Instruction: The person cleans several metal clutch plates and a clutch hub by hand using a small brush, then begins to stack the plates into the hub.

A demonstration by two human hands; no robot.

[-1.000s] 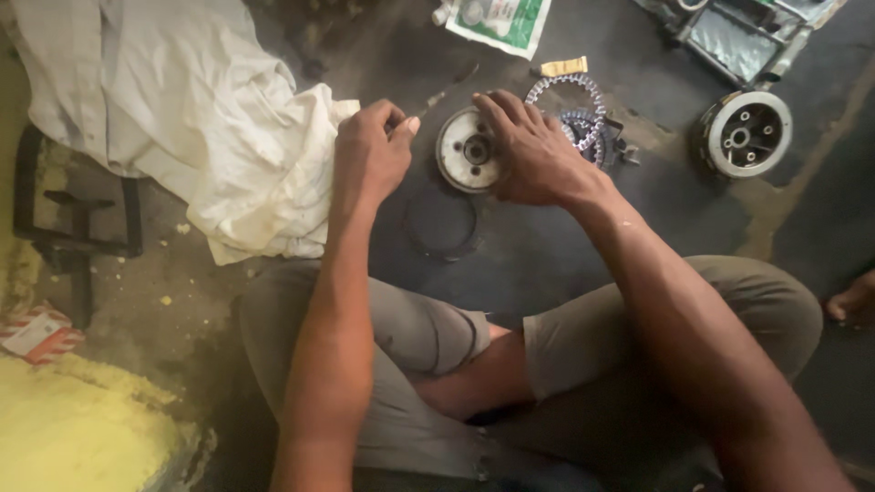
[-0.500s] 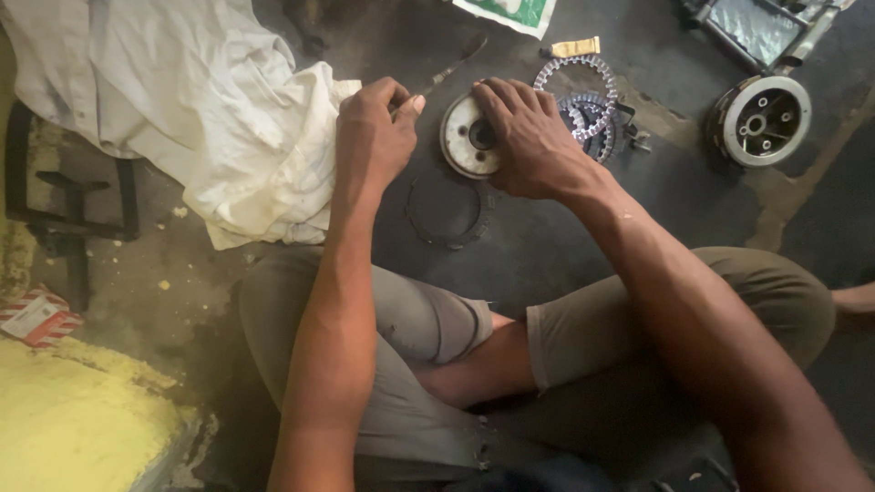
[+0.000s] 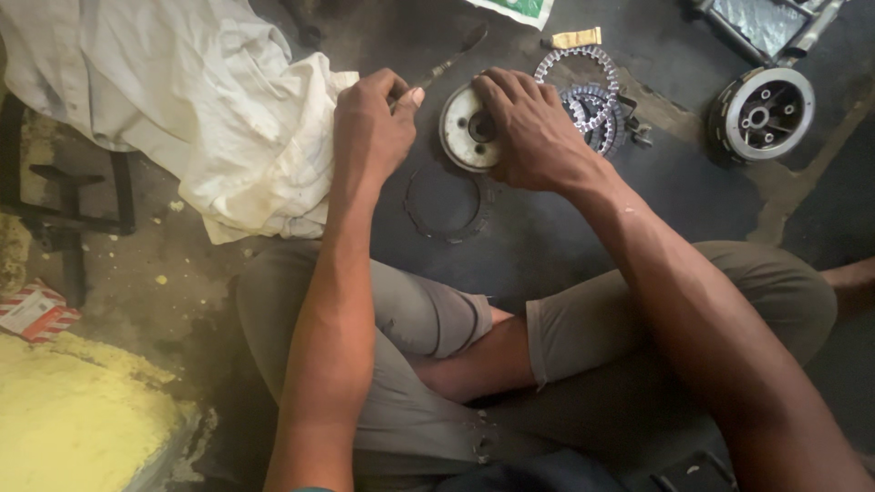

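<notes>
Concrete floor (image 3: 565, 255), dark and oil-stained, with yellowish grit at the left edge; a crumpled white cloth (image 3: 182, 100) lies beside the seated person's crossed legs; a thin dark ring (image 3: 448, 202) lies flat near a stack of toothed metal plates (image 3: 592, 100) and a round ribbed hub (image 3: 762, 114); the left hand (image 3: 369, 132) is clenched around a slim metal tool (image 3: 447, 64); the right hand (image 3: 538, 132), fingers curled, grips a pale metal disc (image 3: 465, 128) on the floor.
</notes>
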